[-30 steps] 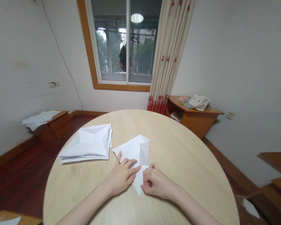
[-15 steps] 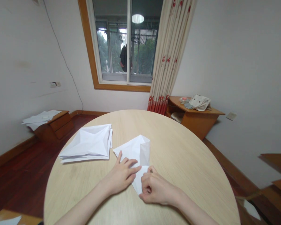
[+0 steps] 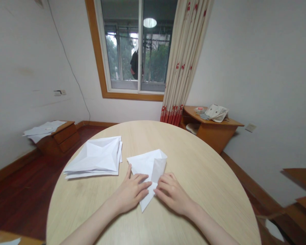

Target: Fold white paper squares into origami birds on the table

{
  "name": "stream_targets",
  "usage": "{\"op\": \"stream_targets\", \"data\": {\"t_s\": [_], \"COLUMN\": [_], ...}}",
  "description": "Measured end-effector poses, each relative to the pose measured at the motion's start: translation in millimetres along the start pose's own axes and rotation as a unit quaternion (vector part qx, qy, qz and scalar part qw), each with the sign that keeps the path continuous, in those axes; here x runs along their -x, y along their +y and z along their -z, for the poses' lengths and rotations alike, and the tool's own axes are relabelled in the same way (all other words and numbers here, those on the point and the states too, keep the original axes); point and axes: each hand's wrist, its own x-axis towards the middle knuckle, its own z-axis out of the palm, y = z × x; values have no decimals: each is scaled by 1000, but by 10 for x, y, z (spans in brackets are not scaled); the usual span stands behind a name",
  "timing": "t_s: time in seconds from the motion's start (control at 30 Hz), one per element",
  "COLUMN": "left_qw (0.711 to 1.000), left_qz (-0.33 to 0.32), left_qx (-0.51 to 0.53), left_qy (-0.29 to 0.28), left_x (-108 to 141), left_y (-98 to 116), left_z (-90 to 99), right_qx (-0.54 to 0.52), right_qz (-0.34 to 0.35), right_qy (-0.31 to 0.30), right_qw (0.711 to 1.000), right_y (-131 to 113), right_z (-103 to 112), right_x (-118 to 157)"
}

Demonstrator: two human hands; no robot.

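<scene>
A white sheet of paper (image 3: 143, 163), partly folded, lies on the round wooden table, with a raised flap on its right side and a pointed corner toward me. My left hand (image 3: 129, 193) rests on the paper's left part, fingers spread and flat. At the right edge, beside the flap, my right hand (image 3: 173, 194) has its fingers bent together on the paper's edge. Its fingertips partly hide the edge there. To the left sits a stack of creased white papers (image 3: 99, 154).
The round table (image 3: 209, 190) fills the foreground. Beyond it are a low cabinet with papers (image 3: 66, 136) at left, a corner cabinet (image 3: 211, 134) holding a cloth bag (image 3: 216, 112) at right, and a curtain (image 3: 180, 75) beside the window.
The paper has turned, its near tip swinging left and its top shifting right. My right hand has moved slightly up and right, its fingers less tightly curled. My left hand has stayed nearly in place.
</scene>
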Motion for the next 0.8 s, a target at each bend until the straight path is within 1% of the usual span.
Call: {"op": "stream_targets", "data": {"t_s": [0.07, 0.13, 0.23, 0.33, 0.43, 0.53, 0.67, 0.8], "left_qw": [1000, 1000, 999, 997, 997, 996, 995, 996], "left_qz": [-1, 2, 18, 30, 26, 14, -5, -15], "left_qx": [9, 21, 49, 67, 76, 90, 95, 90], "left_qy": [-2, -8, -10, -3, -8, -15, -20, -11], "left_x": [7, 11, 12, 7, 1, 2, 12, 17], "left_y": [6, 24, 67, 102, 122, 137, 161, 180], "left_z": [6, 17, 34, 50, 76, 108, 136, 157], "right_qx": [37, 90, 176, 227, 228, 210, 179, 133], "right_qz": [1, 1, 10, 25, 30, 19, 2, -41], "right_qy": [49, 80, 88, 85, 102, 108, 71, 18], "right_qw": [998, 993, 980, 970, 968, 972, 981, 990], "right_y": [39, 83, 147, 196, 241, 285, 313, 313], "right_z": [34, 57, 78, 93, 98, 102, 136, 184], "right_x": [4, 11, 21, 25, 24, 26, 35, 47]}}
